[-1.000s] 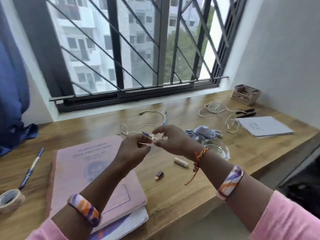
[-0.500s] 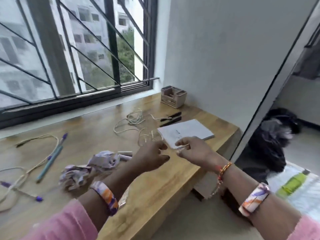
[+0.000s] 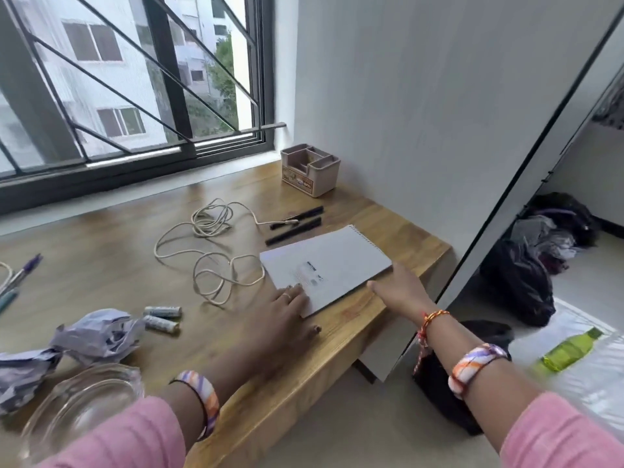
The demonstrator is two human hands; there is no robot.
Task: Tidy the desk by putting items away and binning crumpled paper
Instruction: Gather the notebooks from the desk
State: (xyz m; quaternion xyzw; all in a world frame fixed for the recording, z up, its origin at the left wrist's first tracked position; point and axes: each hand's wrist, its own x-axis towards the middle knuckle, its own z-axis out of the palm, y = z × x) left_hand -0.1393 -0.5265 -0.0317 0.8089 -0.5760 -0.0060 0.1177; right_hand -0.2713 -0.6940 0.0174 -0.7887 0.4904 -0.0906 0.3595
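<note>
A white spiral notepad [image 3: 337, 261] lies near the desk's right end. My left hand [image 3: 287, 315] lies flat on the wooden desk [image 3: 101, 258], fingers spread, fingertips touching the notepad's near corner. My right hand [image 3: 400, 288] reaches to the notepad's near right edge, thumb stretched out; I cannot see whether its fingers grip the edge. Crumpled purple-white paper [image 3: 98, 336] sits at the left, with a second wad [image 3: 20, 373] beside it. Two batteries [image 3: 162, 317] lie between the paper and my left hand.
A tangled white cable [image 3: 209, 238] and two black pens [image 3: 295, 224] lie behind the notepad. A beige desk organizer [image 3: 310, 170] stands in the back corner. A glass bowl [image 3: 77, 407] is at the near left. Black bags [image 3: 516, 282] and a green bottle [image 3: 570, 349] are on the floor.
The view swung right along the desk. Both hands left their pinch in mid-air and moved down and forward to the white notepad, one at each near side.
</note>
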